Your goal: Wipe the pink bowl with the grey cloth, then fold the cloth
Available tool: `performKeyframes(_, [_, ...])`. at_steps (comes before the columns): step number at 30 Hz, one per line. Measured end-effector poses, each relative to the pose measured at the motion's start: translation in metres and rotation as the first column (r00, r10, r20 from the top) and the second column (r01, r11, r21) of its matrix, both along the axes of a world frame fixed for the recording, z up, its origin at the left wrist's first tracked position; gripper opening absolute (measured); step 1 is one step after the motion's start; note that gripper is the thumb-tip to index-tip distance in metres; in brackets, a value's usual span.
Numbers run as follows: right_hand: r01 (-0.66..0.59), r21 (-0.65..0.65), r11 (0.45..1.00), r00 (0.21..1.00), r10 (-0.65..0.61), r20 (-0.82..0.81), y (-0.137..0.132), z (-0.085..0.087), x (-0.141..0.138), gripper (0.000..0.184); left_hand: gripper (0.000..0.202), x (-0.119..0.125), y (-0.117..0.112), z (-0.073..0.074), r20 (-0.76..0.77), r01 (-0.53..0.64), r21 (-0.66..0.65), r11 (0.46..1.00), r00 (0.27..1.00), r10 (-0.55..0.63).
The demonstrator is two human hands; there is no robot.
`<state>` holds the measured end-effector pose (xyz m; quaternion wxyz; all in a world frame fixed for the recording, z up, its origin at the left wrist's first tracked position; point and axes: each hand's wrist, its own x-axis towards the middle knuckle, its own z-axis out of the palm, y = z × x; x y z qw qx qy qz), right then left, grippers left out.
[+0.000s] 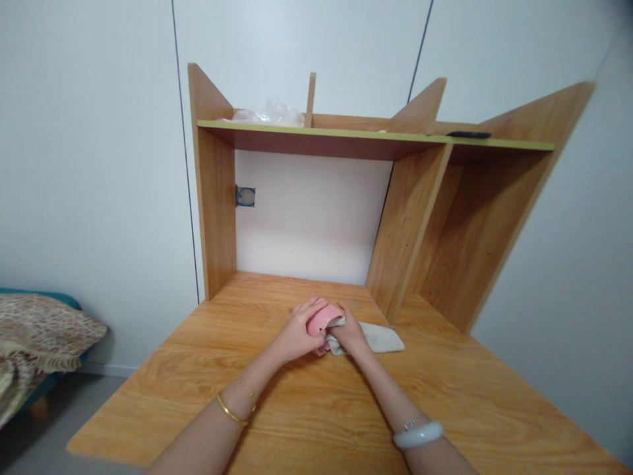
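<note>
My left hand (300, 332) is wrapped round a pink object (322, 318) with a curved, smooth side, held just above the wooden desk (198, 382). Its exact kind does not show. A pale grey cloth (380, 338) is in my right hand (350, 331), whose fingers press part of it against or into the pink object's open side. The rest of the cloth trails to the right over the desk. My right fingertips are partly hidden by the cloth and the pink object.
A wooden hutch with an upper shelf (306, 132) rises at the desk's back. Clear plastic wrapping (270, 113) and a flat black object (469, 134) lie on it. An uncovered wall socket box (246, 196) shows behind. At far left is a patterned blanket (44, 330).
</note>
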<state>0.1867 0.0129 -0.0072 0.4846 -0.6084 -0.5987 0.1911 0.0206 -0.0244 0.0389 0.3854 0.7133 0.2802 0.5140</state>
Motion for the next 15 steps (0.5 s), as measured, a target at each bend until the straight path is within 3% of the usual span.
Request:
performKeyframes(5, [0.045, -0.019, 0.999, 0.997, -0.044, 0.064, -0.005, 0.008, -0.005, 0.064, 0.062, -0.003, 0.003, -0.002, -0.053, -0.017, 0.027, 0.999, 0.998, 0.018])
performKeyframes(9, [0.080, -0.020, 0.997, 0.990, -0.077, 0.114, -0.008, 0.011, -0.009, 0.061, 0.057, -0.006, 0.011, -0.005, 0.055, -0.019, -0.043, 0.999, 0.998, 0.022])
performKeyframes(15, [0.119, 0.009, 0.993, 0.992, -0.119, 0.042, -0.009, 0.009, -0.010, 0.060, 0.087, -0.003, 0.023, -0.020, 0.250, 0.027, -0.239, 0.971, 0.968, 0.034])
